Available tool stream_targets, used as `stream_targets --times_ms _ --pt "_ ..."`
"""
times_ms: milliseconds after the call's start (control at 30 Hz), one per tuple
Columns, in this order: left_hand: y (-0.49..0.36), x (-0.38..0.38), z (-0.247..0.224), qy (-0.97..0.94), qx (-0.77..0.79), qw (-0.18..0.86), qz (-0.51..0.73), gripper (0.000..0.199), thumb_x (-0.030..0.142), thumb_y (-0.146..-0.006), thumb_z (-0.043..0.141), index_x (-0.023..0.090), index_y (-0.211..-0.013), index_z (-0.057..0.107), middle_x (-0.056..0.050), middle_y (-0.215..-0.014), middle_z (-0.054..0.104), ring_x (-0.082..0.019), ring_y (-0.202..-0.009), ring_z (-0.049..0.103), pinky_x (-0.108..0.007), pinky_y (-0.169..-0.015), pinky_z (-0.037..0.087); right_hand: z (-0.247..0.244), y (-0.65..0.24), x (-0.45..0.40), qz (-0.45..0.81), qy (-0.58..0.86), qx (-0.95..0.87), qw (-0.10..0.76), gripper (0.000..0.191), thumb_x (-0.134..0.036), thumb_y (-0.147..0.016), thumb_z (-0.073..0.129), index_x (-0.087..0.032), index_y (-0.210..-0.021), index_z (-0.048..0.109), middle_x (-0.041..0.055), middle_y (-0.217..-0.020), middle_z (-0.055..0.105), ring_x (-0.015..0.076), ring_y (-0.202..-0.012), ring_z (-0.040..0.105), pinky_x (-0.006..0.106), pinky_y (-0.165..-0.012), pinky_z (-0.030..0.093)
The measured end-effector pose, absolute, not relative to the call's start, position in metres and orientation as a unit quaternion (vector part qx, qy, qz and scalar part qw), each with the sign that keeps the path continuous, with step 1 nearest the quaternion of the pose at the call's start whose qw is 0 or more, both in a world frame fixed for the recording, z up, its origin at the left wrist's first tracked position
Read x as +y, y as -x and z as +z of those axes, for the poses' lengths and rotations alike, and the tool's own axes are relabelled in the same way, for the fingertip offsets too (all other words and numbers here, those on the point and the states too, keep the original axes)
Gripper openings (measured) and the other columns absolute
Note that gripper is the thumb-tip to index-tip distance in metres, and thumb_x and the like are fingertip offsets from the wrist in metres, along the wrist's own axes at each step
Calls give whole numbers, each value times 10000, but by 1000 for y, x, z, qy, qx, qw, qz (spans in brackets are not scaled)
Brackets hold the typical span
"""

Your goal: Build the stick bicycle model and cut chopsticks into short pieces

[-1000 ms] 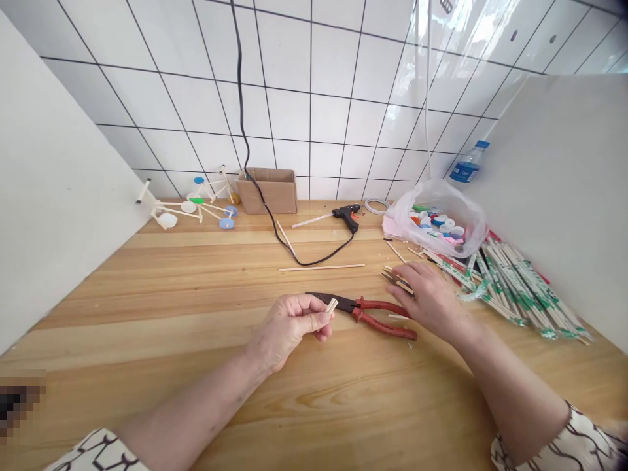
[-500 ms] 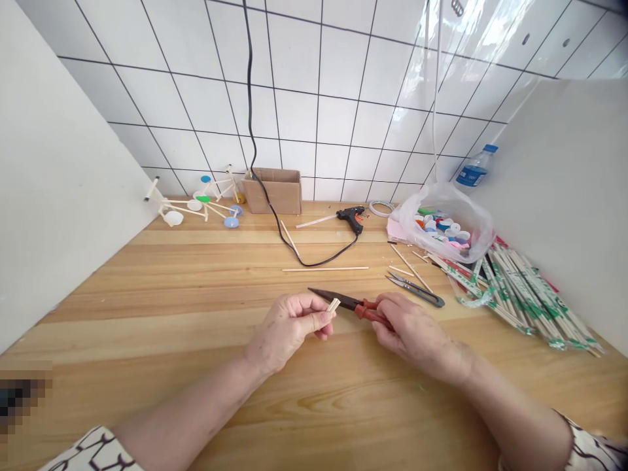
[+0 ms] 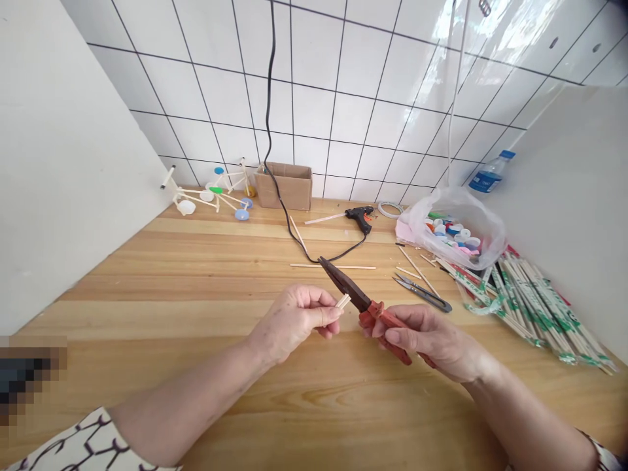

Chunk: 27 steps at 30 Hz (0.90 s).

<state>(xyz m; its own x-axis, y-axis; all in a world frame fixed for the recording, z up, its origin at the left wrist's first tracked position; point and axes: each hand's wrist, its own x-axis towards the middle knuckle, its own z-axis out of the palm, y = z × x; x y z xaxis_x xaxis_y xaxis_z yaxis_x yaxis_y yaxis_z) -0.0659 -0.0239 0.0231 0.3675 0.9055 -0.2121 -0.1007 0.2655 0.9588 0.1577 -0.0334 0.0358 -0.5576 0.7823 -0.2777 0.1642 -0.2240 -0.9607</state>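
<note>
My left hand [image 3: 307,317] pinches a few short pale wooden stick pieces [image 3: 344,301] between thumb and fingers, their ends poking out to the right. Wrapped round the red handles of long-nosed pliers [image 3: 350,288] is my right hand [image 3: 426,337]. The dark jaws look closed and point up and left, just beside the stick ends; whether they touch is hard to tell. Beyond the hands, a long thin wooden stick [image 3: 353,267] lies across the table. Grey thread snips [image 3: 422,292] rest to the right of the pliers.
A black glue gun [image 3: 362,218] with its cord lies farther back, near a cardboard box [image 3: 287,188]. Stick-and-cap models [image 3: 216,193] stand at the back left. On the right are a plastic bag [image 3: 409,219] of bottle caps, a bottle [image 3: 492,173] and wrapped chopsticks [image 3: 534,301].
The pliers have swung so their tip points more upward, and my right hand has turned and shifted its grip on the handles. My left hand still pinches the stick pieces. The view has shifted slightly.
</note>
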Motion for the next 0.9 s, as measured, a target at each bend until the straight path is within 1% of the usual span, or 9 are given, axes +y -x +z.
stream_targets --times_ms 100,167,233,300,367,467,633,800,900 --pt "68 -25 28 -480 413 680 369 154 224 -669 660 131 -561 601 -5 -518 614 -97 -500 529 -232 -546 436 36 -157 -34 691 372 -570 244 238 -344 -781 613 -118 -856 622 98 -965 575 81 -568 439 231 -494 360" --pt "69 -25 32 -479 409 681 373 146 216 -665 664 132 -562 605 -4 -512 610 -98 -497 527 -231 -539 436 37 -157 -34 696 355 -571 252 222 -324 -785 608 -115 -857 625 99 -966 579 102 -602 485 264 -548 400" --pt "71 -25 35 -475 410 680 378 146 213 -658 668 131 -555 605 -5 -509 606 -100 -492 526 -230 -523 436 38 -157 -34 689 349 -581 256 207 -309 -791 603 -113 -853 628 93 -922 594 153 -726 540 320 -675 426" --pt "72 -25 37 -473 416 679 378 152 214 -650 671 131 -543 603 -9 -507 603 -102 -491 523 -229 -509 434 39 -157 -34 680 348 -593 254 193 -299 -797 599 -116 -854 628 92 -895 605 197 -888 538 369 -808 397" --pt "72 -24 38 -474 423 677 373 162 218 -646 672 131 -529 602 -12 -500 599 -103 -491 518 -228 -500 429 40 -157 -34 678 347 -599 249 188 -301 -804 589 -124 -858 622 95 -924 603 208 -945 524 393 -855 375" --pt "73 -24 40 -476 427 679 361 177 221 -647 671 131 -513 599 -13 -489 592 -101 -488 513 -228 -501 426 40 -155 -34 678 346 -604 237 188 -316 -814 576 -134 -852 608 83 -941 588 189 -888 536 386 -842 386" --pt "75 -25 43 -469 433 690 342 176 230 -638 674 129 -515 600 -15 -490 597 -102 -484 518 -226 -498 423 46 -154 -36 663 345 -628 218 223 -368 -825 559 -150 -858 597 43 -782 554 195 -887 525 367 -824 401" --pt "78 -26 47 -460 436 701 328 131 228 -614 671 118 -555 630 -25 -483 609 -104 -453 515 -235 -487 428 53 -157 -39 642 355 -653 188 241 -364 -844 537 -166 -970 591 39 -836 522 156 -802 493 301 -738 412" --pt "78 -27 52 -454 442 706 317 126 212 -592 671 114 -530 622 -30 -468 609 -103 -426 510 -237 -475 421 55 -158 -41 632 364 -663 168 287 -363 -851 523 -178 -1066 570 24 -817 491 142 -770 459 278 -719 403"
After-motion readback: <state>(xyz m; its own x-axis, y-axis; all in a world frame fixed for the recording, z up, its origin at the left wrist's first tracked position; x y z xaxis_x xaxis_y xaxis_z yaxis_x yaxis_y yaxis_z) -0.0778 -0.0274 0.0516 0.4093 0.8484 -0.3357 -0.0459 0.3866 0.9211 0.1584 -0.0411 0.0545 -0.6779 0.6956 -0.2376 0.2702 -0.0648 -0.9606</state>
